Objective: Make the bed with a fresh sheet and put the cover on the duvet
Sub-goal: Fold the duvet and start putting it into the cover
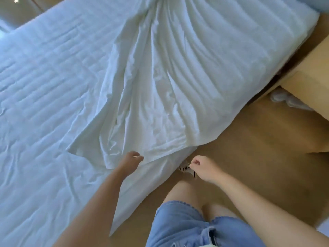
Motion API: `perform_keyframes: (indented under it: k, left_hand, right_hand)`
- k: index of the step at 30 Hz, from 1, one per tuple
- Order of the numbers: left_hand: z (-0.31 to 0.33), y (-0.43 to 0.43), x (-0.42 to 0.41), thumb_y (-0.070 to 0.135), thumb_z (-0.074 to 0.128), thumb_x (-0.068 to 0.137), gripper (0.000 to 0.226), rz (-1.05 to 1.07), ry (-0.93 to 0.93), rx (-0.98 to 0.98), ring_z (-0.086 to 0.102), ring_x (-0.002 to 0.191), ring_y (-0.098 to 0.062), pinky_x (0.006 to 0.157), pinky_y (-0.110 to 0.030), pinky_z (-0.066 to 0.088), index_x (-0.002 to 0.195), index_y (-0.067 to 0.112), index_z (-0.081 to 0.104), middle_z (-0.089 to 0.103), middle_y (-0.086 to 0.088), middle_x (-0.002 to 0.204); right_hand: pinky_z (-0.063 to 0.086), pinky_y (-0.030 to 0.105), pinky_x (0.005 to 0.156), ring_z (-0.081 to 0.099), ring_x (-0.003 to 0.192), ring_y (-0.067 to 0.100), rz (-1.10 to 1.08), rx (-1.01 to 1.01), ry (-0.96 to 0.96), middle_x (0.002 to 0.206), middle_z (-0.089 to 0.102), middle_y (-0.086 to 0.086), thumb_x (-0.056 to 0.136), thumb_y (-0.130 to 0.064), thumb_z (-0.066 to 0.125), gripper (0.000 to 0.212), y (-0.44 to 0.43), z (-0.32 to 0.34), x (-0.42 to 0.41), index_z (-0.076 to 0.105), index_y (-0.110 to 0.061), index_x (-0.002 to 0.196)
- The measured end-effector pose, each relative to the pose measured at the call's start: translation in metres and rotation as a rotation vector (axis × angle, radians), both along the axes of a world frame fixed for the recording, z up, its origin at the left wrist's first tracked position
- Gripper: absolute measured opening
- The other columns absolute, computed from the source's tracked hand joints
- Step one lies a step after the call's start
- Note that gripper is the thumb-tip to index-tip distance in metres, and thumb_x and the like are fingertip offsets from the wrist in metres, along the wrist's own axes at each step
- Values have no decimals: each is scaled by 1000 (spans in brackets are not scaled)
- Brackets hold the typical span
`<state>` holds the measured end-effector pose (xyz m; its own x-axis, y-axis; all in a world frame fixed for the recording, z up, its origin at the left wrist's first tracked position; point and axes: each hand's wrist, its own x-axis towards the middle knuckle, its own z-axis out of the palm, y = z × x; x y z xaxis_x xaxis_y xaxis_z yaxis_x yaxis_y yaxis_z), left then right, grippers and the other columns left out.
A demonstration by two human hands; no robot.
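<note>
Sheet bunched in long folds across the bed, hem spilling over the near edge. Left hand, arm outstretched, at that hem; fingers curled, cannot tell if they grip cloth. Right hand over the floor just beside the bed, fingers curled tight, holding nothing.

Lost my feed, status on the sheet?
Left hand at sheet hem, grip unclear. Right hand curled, empty. Sheet bunched across mattress, unspread. No obstruction seen.
</note>
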<state>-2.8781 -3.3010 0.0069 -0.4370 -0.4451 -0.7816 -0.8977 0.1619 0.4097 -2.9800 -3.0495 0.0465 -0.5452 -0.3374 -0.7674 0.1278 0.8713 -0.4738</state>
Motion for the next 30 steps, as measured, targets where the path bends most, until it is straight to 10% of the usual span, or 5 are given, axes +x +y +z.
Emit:
perform_keyframes:
  k: [13,17,21,27,30]
  left_hand:
    - [-99,-212,-85,60,74,66,111,117,-62,-663,15,143,-26,114,-43,14,150,19,14,17,-10,155]
    - [-119,-242,-71,78,68,54,133,119,-225,-487,7,146,-19,113,-55,3,151,23,-5,9,0,159]
    - [-109,-195,-73,79,65,57,109,88,-71,-528,50,122,-32,98,-43,40,138,13,34,54,-10,130]
    - [-85,-63,-120,71,69,63,102,-132,97,62,56,108,-16,78,-25,41,139,19,24,54,9,121]
    - [-87,-62,-144,75,65,60,110,-174,107,-137,48,118,-21,89,-34,43,143,21,17,42,3,129]
  right_hand:
    - [19,42,110,7,137,21,207,71,287,152,11,7,88,-40,56,60,-180,-124,-111,33,-19,139]
    - [11,52,111,0,141,22,77,147,362,155,1,6,76,-58,64,91,-186,-145,-122,14,-26,145]
    - [9,54,112,2,143,27,49,203,315,156,1,9,73,-55,70,97,-175,-151,-118,13,-26,146]
    - [13,54,112,5,143,26,-106,198,322,156,7,8,70,-52,74,102,-164,-146,-127,15,-23,147]
    - [12,56,111,3,143,26,-184,229,348,156,6,9,66,-58,73,104,-155,-148,-140,13,-27,146]
